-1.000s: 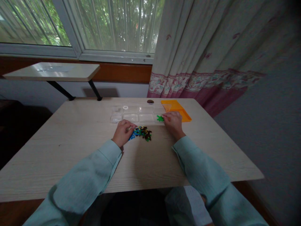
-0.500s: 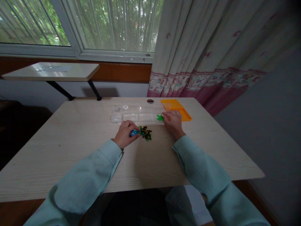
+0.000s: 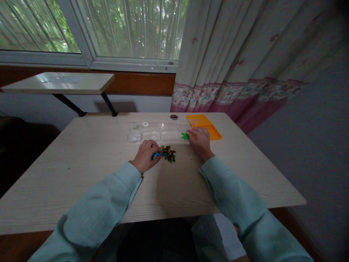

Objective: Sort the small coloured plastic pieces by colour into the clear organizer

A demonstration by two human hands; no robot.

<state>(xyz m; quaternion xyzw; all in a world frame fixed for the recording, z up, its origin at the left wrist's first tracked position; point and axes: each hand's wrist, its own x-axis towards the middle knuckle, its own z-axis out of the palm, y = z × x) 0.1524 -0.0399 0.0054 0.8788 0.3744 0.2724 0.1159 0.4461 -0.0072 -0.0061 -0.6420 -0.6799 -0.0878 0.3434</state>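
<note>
A small heap of mixed coloured pieces (image 3: 167,154) lies on the pale wooden table (image 3: 81,171). My left hand (image 3: 145,155) rests at the heap's left edge, fingers curled on a blue piece (image 3: 156,155). My right hand (image 3: 200,142) lies at the right end of a clear compartment tray (image 3: 152,131), fingertips closed on green pieces (image 3: 185,136) in the tray's rightmost near cell. Both arms wear light blue-green sleeves.
An orange lid (image 3: 205,126) lies just behind my right hand. A small dark round spot (image 3: 173,117) sits near the table's far edge. Beyond are a white side table (image 3: 58,82), a window, and a patterned curtain (image 3: 234,65) at right.
My left hand has curled tighter onto the blue piece at the heap's edge and shifted slightly right. My right hand has stayed at the green pieces.
</note>
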